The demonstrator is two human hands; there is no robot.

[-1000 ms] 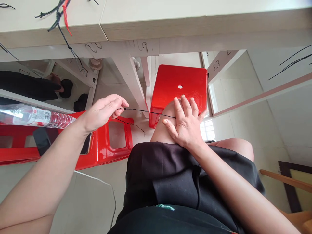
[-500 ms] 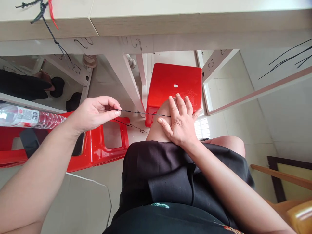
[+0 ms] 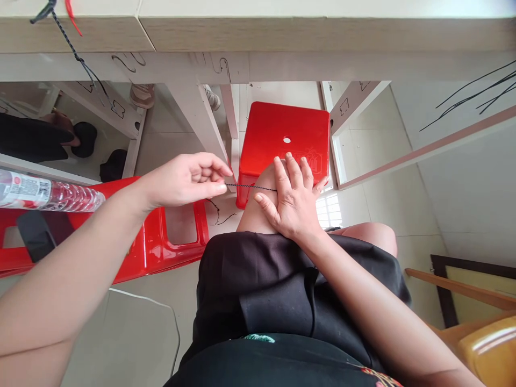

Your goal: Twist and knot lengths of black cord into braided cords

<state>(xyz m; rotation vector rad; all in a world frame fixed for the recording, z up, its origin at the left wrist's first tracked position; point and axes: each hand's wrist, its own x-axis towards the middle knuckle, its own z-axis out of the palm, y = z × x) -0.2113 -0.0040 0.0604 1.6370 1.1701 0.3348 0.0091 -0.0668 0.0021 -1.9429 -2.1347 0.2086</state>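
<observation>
A thin, dark twisted cord [image 3: 250, 186] is stretched between my two hands above the bare knee [image 3: 253, 215]. My left hand [image 3: 191, 180] pinches it between thumb and forefinger, the other fingers curled. Below that hand, a loose, frayed length of the cord hangs down. My right hand [image 3: 296, 207] lies flat on the knee with its fingers spread, and the cord's other end runs under it, hidden from view.
A red stool [image 3: 286, 123] stands beyond the knee. Left are another red stool [image 3: 151, 247] and a plastic bottle [image 3: 52, 192]. The table edge [image 3: 282, 36] crosses the top, with a knotted dark cord [image 3: 66, 35] hanging over it. Dark strands [image 3: 463, 102] hang at right.
My left hand has moved right, closer to my right hand, so the stretch of cord between them is shorter. The right hand stays flat on the knee. The view has shifted slightly.
</observation>
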